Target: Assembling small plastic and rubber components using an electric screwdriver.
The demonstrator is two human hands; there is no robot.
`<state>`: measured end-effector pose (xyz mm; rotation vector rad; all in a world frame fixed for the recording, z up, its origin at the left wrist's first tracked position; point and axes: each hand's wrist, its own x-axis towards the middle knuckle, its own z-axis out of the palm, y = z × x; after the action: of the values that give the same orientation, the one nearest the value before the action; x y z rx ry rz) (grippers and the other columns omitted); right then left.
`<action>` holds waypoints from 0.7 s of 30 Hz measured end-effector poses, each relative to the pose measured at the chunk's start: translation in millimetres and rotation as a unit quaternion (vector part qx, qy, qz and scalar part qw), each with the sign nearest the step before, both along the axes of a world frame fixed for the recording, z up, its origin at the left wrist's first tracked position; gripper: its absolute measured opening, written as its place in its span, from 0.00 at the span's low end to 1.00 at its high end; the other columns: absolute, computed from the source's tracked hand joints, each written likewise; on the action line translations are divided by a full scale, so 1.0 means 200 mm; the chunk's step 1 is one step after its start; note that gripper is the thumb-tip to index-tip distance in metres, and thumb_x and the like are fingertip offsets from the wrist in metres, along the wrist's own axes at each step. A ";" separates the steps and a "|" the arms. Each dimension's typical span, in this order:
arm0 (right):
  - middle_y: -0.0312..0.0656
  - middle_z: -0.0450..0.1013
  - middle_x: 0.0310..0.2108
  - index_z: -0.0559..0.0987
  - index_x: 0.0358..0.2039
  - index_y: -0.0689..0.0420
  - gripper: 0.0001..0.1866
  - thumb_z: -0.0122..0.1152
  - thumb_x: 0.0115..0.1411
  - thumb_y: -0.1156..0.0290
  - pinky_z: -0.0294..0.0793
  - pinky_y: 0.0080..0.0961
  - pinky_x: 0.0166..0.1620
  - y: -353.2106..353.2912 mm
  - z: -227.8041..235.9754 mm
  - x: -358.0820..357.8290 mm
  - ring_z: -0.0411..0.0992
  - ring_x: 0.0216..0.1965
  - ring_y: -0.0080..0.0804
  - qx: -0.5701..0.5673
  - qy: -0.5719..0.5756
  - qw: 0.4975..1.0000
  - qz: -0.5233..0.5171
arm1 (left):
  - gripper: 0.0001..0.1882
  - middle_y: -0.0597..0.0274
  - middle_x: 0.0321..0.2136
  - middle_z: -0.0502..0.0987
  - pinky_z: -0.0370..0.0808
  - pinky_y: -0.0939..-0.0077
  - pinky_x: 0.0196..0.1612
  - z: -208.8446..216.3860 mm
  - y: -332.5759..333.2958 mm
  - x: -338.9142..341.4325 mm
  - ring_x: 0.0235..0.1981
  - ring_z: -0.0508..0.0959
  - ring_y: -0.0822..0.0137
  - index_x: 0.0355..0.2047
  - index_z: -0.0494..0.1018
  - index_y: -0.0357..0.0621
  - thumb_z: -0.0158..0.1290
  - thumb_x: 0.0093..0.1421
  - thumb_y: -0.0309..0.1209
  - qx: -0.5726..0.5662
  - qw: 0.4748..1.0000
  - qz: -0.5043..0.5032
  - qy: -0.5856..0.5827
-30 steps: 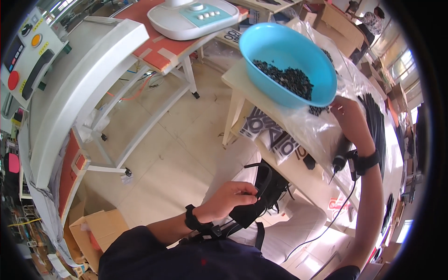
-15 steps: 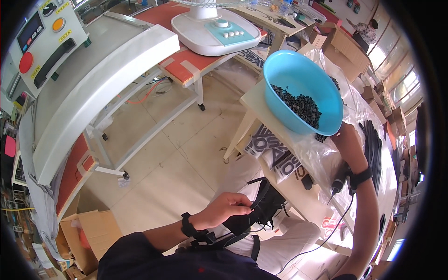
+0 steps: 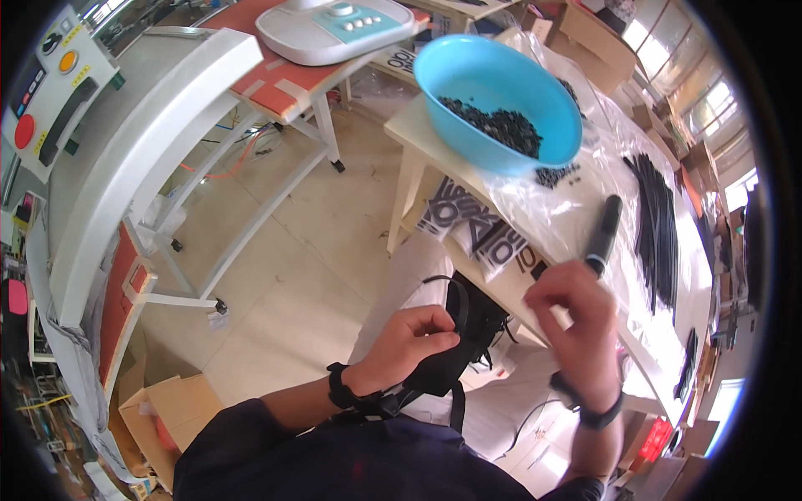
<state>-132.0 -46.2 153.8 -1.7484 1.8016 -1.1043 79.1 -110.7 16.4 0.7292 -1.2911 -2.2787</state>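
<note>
A seated person's left hand (image 3: 415,334) pinches a thin black strap (image 3: 456,294) that loops up from a black bundle of straps (image 3: 468,342) in the lap, fingers closed on it much as they were a second ago. The right hand (image 3: 576,309) has changed more: a second ago it was stretched out across the white table (image 3: 418,125) near the bowl, and it has since drawn back toward the body, over the table's near edge. Its fingers are curled together at the near end of a black cylindrical tool (image 3: 603,235) lying on the clear plastic sheet (image 3: 551,209); whether they actually clamp the tool cannot be told. The pull-back suggests the work is shifting from the table to the straps in the lap. Beyond, black strips (image 3: 656,225) lie in a row on the sheet, and a blue bowl (image 3: 501,71) holds small black parts (image 3: 497,125), a few spilled beside it. Farther off stand a white scale-like device (image 3: 334,29) on a red-topped bench and a grey machine (image 3: 125,142) to the left.
</note>
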 end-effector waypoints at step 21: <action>0.45 0.77 0.32 0.79 0.33 0.64 0.11 0.68 0.48 0.89 0.76 0.22 0.36 0.55 -0.44 0.25 0.77 0.31 0.32 -0.134 -0.144 0.956 -0.217 | 0.04 0.53 0.32 0.81 0.74 0.79 0.32 0.20 0.38 -0.23 0.29 0.80 0.68 0.33 0.78 0.30 0.59 0.56 0.15 -0.398 0.909 0.119 -0.012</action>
<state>-81.6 64.4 64.8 -1.2551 1.9649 -1.7506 32.9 -33.9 56.5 0.5594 -1.8319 -1.3541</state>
